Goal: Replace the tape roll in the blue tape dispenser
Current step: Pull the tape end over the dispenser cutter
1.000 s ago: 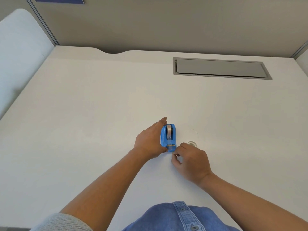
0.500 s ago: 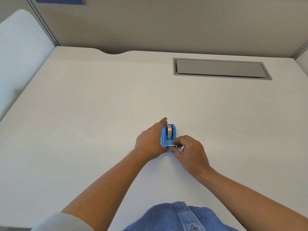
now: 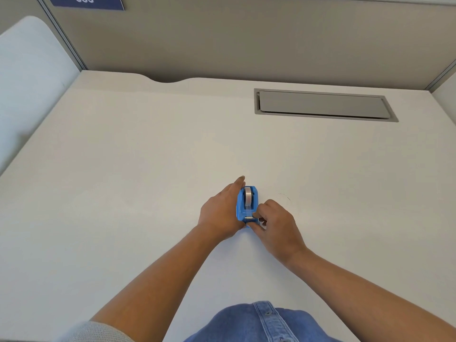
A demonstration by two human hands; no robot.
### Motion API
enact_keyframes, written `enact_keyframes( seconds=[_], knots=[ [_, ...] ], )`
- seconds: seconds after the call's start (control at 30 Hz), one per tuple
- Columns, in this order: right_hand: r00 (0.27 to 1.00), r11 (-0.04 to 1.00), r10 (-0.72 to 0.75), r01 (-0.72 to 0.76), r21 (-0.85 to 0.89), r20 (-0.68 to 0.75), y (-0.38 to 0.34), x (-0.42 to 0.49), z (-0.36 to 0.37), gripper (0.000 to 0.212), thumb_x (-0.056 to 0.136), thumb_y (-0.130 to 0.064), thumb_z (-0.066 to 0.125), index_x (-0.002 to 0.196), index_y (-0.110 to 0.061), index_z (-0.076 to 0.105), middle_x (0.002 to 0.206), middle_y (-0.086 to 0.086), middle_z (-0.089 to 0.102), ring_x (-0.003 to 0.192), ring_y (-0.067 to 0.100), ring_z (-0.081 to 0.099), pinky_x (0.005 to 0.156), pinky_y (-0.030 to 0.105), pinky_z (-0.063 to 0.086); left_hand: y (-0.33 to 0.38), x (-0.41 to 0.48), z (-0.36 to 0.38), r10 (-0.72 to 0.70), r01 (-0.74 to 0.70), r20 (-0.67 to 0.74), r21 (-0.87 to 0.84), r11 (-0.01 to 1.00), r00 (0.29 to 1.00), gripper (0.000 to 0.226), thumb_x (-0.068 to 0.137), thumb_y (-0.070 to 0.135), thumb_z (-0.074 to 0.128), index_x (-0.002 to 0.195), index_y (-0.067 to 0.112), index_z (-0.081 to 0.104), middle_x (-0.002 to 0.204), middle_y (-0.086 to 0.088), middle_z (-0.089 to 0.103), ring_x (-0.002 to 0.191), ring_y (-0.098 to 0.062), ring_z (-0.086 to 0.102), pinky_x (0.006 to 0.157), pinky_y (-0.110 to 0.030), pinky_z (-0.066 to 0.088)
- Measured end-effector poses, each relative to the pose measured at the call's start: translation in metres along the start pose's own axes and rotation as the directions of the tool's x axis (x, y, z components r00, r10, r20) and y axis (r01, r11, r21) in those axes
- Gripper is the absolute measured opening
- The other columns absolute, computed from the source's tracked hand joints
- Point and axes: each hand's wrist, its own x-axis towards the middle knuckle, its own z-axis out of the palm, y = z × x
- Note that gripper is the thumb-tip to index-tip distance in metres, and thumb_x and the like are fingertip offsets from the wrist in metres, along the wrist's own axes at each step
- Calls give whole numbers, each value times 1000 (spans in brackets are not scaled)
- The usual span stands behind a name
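Note:
A small blue tape dispenser (image 3: 255, 193) stands on the white desk (image 3: 123, 181), with a clear tape roll (image 3: 248, 196) seated in it. My left hand (image 3: 219, 213) grips the dispenser's left side, index finger stretched along it. My right hand (image 3: 276, 225) is at the near end, thumb and forefinger pinched at the metal cutter, apparently on the tape's end. The dispenser's near corner is hidden by my fingers.
A grey recessed cable flap (image 3: 323, 104) lies in the desk at the back right. Beige partition walls (image 3: 246, 38) close off the back and sides. A faint ring mark (image 3: 285, 197) shows right of the dispenser. My denim shirt (image 3: 259, 324) is at the bottom edge.
My right hand moved up and left from the desk beside the dispenser onto its cutter end, covering the small ring that lay to the right. The left hand stayed still.

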Motion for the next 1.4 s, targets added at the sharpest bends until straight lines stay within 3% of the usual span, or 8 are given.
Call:
enact_keyframes(
  seconds=[0.27, 0.5, 0.67, 0.77, 0.9, 0.97, 1.2, 1.4],
  knots=[
    [1000, 1000, -6, 6, -13, 20, 2, 0, 2, 23, 77, -14, 79, 77, -9, 57, 76, 3, 54, 63, 21, 49, 55, 34, 48, 0, -1, 0, 7, -7, -8, 8, 1000, 1000, 105, 71, 38, 83, 153, 31, 17, 151, 14, 43, 124, -17, 55, 90, -32, 48],
    [1000, 1000, -6, 6, 3, 12, 4, -1, 5, 24, 76, -13, 81, 75, -13, 57, 74, -6, 47, 61, 14, 45, 55, 19, 37, 0, -2, 2, -5, 6, -11, 19, 1000, 1000, 107, 71, 38, 84, 153, 33, 16, 150, 13, 45, 122, -18, 56, 90, -34, 50],
    [999, 1000, -1, 0, 25, 34, 7, 0, 2, 26, 78, -17, 79, 77, -18, 53, 77, -6, 49, 65, 15, 49, 56, 22, 44, -1, -1, 3, -7, 7, -6, 13, 1000, 1000, 107, 70, 36, 83, 152, 34, 15, 150, 13, 45, 122, -18, 57, 89, -35, 51],
    [998, 999, 12, -14, 31, 56, 14, -5, 1, 19, 80, -18, 77, 88, -19, 60, 86, -7, 57, 72, 12, 56, 63, 28, 53, -3, -4, 6, -12, 12, -7, -20, 1000, 1000, 107, 72, 38, 82, 152, 38, 11, 151, 17, 42, 118, -19, 58, 86, -35, 52],
    [996, 997, 40, -45, 63, 84, 22, -19, 3, 37, 84, -24, 72, 119, -27, 58, 107, -15, 59, 87, 3, 56, 74, 19, 51, -10, -16, 17, -15, 12, -30, -110, 994, 999, 101, 77, 39, 76, 149, 46, 7, 153, 21, 37, 104, -14, 64, 81, -30, 52],
    [993, 993, 80, -87, 76, 84, 27, -27, 5, 42, 87, -27, 68, 126, -28, 53, 109, -15, 58, 92, 3, 57, 78, 19, 52, -14, -22, 22, -9, 1, -66, -133, 991, 998, 101, 78, 40, 76, 148, 48, 4, 151, 21, 39, 106, -9, 62, 81, -23, 49],
    [994, 996, 92, -93, 17, 58, 37, -41, 5, 36, 87, -24, 67, 122, -20, 59, 107, -9, 58, 98, 9, 58, 83, 26, 52, -22, -29, 34, -46, 28, -107, -163, 986, 993, 100, 80, 38, 77, 152, 36, 9, 151, 9, 44, 118, -6, 56, 85, -17, 40],
    [998, 994, 44, -40, -106, 38, 51, -32, 6, 35, 86, -25, 68, 120, -17, 63, 121, -2, 65, 113, 18, 58, 95, 28, 43, -26, -20, 31, -10, 0, -75, -132, 991, 997, 93, 84, 34, 73, 153, 38, 10, 150, 13, 45, 126, -8, 51, 91, -16, 35]
  ],
)
